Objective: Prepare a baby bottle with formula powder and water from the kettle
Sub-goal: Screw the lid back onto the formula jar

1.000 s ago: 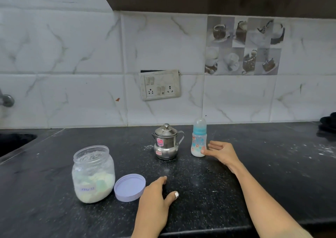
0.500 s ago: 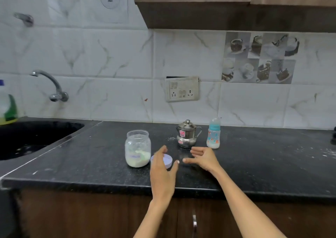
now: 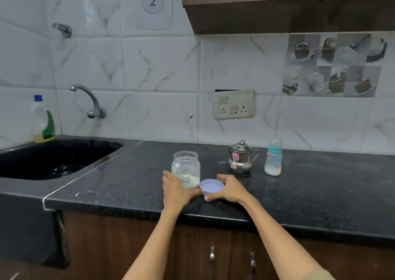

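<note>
A clear glass jar (image 3: 186, 169) holding pale formula powder stands open on the black speckled stone surface (image 3: 310, 194), near its front edge. The round lilac plastic lid (image 3: 211, 187) lies flat just to the right of the jar, touching or nearly touching its base.

The left hand (image 3: 176, 191) wraps the near left side of the jar, its fingers (image 3: 168, 176) curled round the glass and its thumb reaching right to the lid's near left rim. The right hand (image 3: 229, 188) cups the lid from the right: its fingers (image 3: 223, 178) curve over the far right rim, and the thumb lies along the near edge, so the lid sits pinched between thumb and fingers (whether it is lifted off the surface cannot be told).

Farther back and to the right stands a small steel kettle (image 3: 241, 159) with a knobbed lid and a red sticker. Right of it, well apart from both hands, is the baby bottle (image 3: 273, 157), upright, with a teal collar, a clear cap and a printed body, whitish at the bottom.

At far left a black sink (image 3: 32, 185) is set into the surface, with a curved metal tap (image 3: 89, 100) on the marble-tiled wall and a dish-soap bottle (image 3: 42, 121) with a blue cap in the corner.
</note>
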Motion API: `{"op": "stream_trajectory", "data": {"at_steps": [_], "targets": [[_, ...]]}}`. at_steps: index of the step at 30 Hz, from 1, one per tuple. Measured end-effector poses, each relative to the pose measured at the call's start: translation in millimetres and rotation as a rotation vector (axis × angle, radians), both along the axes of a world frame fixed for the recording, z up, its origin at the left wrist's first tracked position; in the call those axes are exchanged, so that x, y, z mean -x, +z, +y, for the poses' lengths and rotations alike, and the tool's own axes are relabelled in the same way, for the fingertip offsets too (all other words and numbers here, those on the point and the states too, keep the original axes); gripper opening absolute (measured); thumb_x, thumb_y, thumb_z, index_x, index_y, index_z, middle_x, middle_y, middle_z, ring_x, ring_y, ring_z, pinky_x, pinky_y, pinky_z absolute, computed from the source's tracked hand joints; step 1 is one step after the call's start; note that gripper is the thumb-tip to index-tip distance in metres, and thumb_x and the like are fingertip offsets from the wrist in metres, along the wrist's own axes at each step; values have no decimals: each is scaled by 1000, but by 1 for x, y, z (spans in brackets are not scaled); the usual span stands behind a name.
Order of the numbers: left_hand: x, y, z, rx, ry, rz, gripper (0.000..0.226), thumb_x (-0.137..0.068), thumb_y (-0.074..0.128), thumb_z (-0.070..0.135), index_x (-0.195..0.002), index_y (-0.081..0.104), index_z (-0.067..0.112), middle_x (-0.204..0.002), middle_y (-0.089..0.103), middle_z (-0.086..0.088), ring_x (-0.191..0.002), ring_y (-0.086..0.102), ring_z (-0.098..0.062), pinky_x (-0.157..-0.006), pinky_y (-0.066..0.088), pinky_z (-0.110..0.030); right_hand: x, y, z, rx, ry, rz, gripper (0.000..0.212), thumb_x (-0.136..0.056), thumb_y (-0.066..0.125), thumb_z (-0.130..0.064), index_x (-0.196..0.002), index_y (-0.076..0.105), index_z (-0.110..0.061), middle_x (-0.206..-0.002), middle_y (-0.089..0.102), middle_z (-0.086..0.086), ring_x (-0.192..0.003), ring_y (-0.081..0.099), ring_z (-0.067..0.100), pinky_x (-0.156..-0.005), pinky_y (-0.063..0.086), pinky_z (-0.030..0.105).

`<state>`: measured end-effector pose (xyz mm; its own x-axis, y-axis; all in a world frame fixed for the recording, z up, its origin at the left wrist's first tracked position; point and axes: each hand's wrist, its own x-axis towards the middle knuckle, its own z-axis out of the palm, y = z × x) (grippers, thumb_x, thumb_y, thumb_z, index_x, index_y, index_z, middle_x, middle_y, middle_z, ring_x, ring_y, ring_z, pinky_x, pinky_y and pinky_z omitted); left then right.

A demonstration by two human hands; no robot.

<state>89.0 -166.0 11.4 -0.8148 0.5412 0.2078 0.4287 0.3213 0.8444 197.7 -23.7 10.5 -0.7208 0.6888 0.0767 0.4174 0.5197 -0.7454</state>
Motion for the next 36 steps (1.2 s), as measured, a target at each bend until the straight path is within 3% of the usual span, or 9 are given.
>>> {"op": "stream_trajectory", "data": {"at_steps": [3,5,8,11,15,18,21,27,36], "targets": [[13,0,5,-1,-28,15,128,-43,87,51,-142,21,4,-140,36,-12,-128,43,-29,-101,44,-43,0,3,3,-33,-22,23,113,-47,91,-39,-143,39,-9,-145,45,4,-130,45,21,-108,38,37],[22,-6,7,-33,-29,53,94,-39,83,54,-120,50,18,-115,57,0,-107,59,-21,-85,54,-37,1,13,6,-63,-35,52,106,-49,90,-34,-141,42,-11,-143,45,4,-127,46,20,-102,40,30],[20,-7,1,-120,-42,78,49,-49,85,37,-85,53,30,-83,60,16,-82,61,-9,-72,51,-29,6,36,8,-154,-36,51,90,-55,87,-26,-135,47,-17,-133,38,6,-121,46,22,-88,40,25],[14,-4,-4,-162,-83,50,51,-58,86,23,-81,41,33,-81,50,18,-81,50,-9,-75,42,-26,14,67,5,-230,-8,24,92,-58,85,-15,-138,40,-20,-131,31,7,-121,42,26,-85,42,26],[19,-6,-1,-168,-69,17,71,-55,86,31,-111,45,18,-103,54,6,-90,51,-13,-77,43,-28,32,101,-9,-347,64,-60,104,-61,83,-9,-147,25,-16,-142,25,7,-127,39,29,-89,45,32],[19,-6,0,-168,-71,21,77,-56,86,30,-119,45,14,-101,51,7,-90,50,-12,-77,41,-27,48,114,-21,-477,115,-155,107,-62,83,-5,-148,19,-12,-149,25,6,-133,38,28,-100,44,35],[18,-6,-1,-179,-79,34,76,-57,86,30,-119,44,15,-102,50,7,-92,49,-11,-78,40,-26,62,116,-31,-580,191,-222,102,-64,80,5,-146,22,-14,-152,26,4,-136,37,26,-107,40,36],[21,-10,2,-171,-81,27,81,-56,85,34,-122,42,16,-117,54,0,-105,55,-19,-80,43,-28,70,107,-42,-754,311,-272,85,-77,49,24,-143,33,-28,-146,34,0,-126,46,26,-94,48,39],[22,-13,3,-154,-65,43,84,-56,84,39,-124,40,16,-116,53,0,-106,55,-21,-83,45,-31,67,97,-48,-866,332,-390,75,-93,41,4,-145,19,-47,-145,41,9,-121,52,32,-93,48,44]]}}
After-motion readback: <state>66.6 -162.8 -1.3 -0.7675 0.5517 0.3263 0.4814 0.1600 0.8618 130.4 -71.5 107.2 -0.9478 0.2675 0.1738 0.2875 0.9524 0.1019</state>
